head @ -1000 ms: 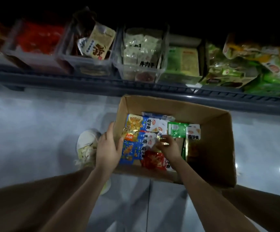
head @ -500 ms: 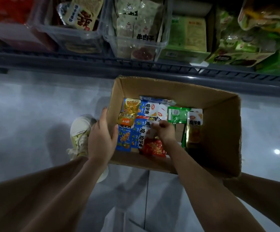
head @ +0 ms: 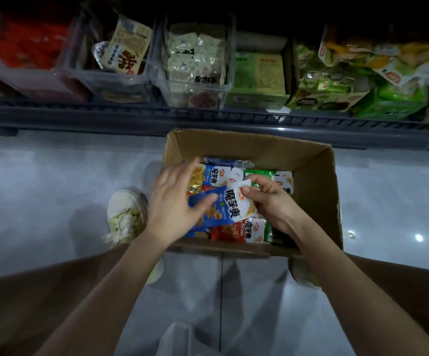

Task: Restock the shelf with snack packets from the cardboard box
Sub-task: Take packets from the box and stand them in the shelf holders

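Your right hand [head: 272, 201] pinches the white top corner of a blue packet [head: 223, 209], thumb and fingertips [head: 245, 190] closed on the sealed edge. The packet is tipped up above the others in the cardboard box [head: 311, 176]. Your left hand [head: 172, 204] hangs over the box's left side with its fingers loosely spread, holding nothing. Its thumb lies across the packet's blue end, though blur hides whether it touches.

Judging by its look, the packet is light, thin and floppy, with a slick film that could slide out of a corner pinch. The flat seal you have is the firmest place to hold. A second grip at the blue end would likely stop it folding or swinging. Its contents may crush, so don't squeeze the middle.

The box sits on the floor just in front of the shelf [head: 131, 116], and packets fill its left half. A red packet [head: 236, 229] lies nearest you, an orange one [head: 196, 178] sits by the left wall, and a green one [head: 257, 173] lies farther back. The right part is in shadow.

On the shelf, one clear bin [head: 174, 93] holds pale packets and its left neighbour [head: 120, 80] holds a tan packet [head: 128, 50]. Green cartons [head: 259, 73] stand to the right. You can't tell from here which bin takes the blue packet.
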Available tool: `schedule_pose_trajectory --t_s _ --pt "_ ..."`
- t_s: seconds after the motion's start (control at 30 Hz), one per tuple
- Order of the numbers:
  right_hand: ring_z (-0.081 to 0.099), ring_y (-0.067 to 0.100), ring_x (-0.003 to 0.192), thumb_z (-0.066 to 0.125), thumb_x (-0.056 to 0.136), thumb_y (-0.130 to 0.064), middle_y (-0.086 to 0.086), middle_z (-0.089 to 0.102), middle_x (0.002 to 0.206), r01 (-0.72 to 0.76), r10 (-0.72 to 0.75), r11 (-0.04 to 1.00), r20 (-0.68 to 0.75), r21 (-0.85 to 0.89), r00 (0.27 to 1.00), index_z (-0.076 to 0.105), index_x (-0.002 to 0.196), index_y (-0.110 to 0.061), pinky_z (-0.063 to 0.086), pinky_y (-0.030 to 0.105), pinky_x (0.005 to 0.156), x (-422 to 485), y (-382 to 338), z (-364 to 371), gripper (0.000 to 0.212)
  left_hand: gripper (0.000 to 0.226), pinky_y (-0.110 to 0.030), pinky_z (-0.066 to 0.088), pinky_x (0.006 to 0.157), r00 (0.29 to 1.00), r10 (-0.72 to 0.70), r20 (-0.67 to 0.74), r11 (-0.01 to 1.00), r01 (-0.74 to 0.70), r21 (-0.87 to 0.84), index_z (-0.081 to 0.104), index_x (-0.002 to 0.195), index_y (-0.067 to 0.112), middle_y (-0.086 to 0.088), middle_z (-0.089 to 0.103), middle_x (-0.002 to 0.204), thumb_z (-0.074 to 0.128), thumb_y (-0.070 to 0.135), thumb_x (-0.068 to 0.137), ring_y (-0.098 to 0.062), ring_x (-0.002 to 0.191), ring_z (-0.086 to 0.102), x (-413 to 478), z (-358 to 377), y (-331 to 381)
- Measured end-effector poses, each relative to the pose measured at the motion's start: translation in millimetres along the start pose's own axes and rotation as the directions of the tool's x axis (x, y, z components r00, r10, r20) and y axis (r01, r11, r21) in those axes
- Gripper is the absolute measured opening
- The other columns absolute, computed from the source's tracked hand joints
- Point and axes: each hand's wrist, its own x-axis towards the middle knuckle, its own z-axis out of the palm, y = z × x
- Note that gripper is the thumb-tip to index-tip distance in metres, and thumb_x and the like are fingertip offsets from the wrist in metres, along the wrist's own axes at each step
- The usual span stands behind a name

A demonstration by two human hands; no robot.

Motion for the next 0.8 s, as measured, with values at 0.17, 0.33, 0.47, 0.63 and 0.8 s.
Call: schedule_pose_trajectory --t_s 0.17,0.33,0.47,0.63,0.8 --pt "0.068 0.016 0.072 0.062 0.08 -0.011 0.004 0.072 0.082 -0.001 0.007 0.999 0.131 -0.047 0.991 0.063 0.096 -0.008 0.057 0.026 0.064 4 -12 20 0.017 0.02 -0.025 0.048 0.057 0.856 -0.162 0.492 0.911 0.32 -0.258 0.061 0.092 0.032 0.01 0.068 0.075 0.066 0.049 0.082 -0.005 0.061 0.065 14 -17 12" --pt "0.066 0.014 0.083 0.06 0.09 -0.001 0.007 0.065 0.105 -0.118 0.064 0.959 -0.208 -0.259 0.976 0.059 0.111 -0.002 0.055 0.025 0.069 33 32 5 0.022 0.03 -0.028 0.044 0.049 0.9 -0.425 0.096 0.879 0.435 -0.194 0.054 0.07 0.019 0.0 0.058 0.058 0.063 0.043 0.086 -0.021 0.057 0.06 15 -35 -28" --pt "0.055 0.024 0.108 0.06 0.088 0.004 0.01 0.056 0.122 -0.248 0.162 0.929 -0.302 -0.273 0.94 0.055 0.118 -0.004 0.048 0.039 0.097 54 73 -9 0.032 0.031 -0.028 0.037 0.055 0.801 -0.595 -0.066 0.788 0.566 -0.242 0.059 0.077 0.012 0.001 0.058 0.065 0.062 0.04 0.089 -0.018 0.063 0.058 19 -40 -57" --pt "0.053 0.024 0.11 0.073 0.079 0.0 0.01 0.056 0.121 -0.306 0.202 0.897 -0.321 -0.319 0.925 0.051 0.127 -0.004 0.051 0.03 0.081 76 94 -13 0.053 0.032 -0.021 0.039 0.055 0.754 -0.653 -0.069 0.736 0.611 -0.292 0.062 0.083 0.007 -0.001 0.062 0.072 0.061 0.038 0.09 -0.012 0.063 0.058 21 -34 -64" --pt "0.065 0.029 0.096 0.072 0.081 -0.002 0.018 0.066 0.109 -0.377 0.215 0.81 -0.37 -0.45 0.904 0.062 0.112 -0.001 0.054 0.045 0.089 93 115 -11 0.032 0.033 -0.009 0.038 0.049 0.748 -0.66 -0.065 0.725 0.613 -0.313 0.061 0.082 0.006 0.004 0.06 0.07 0.059 0.038 0.091 -0.003 0.06 0.055 20 -27 -58"
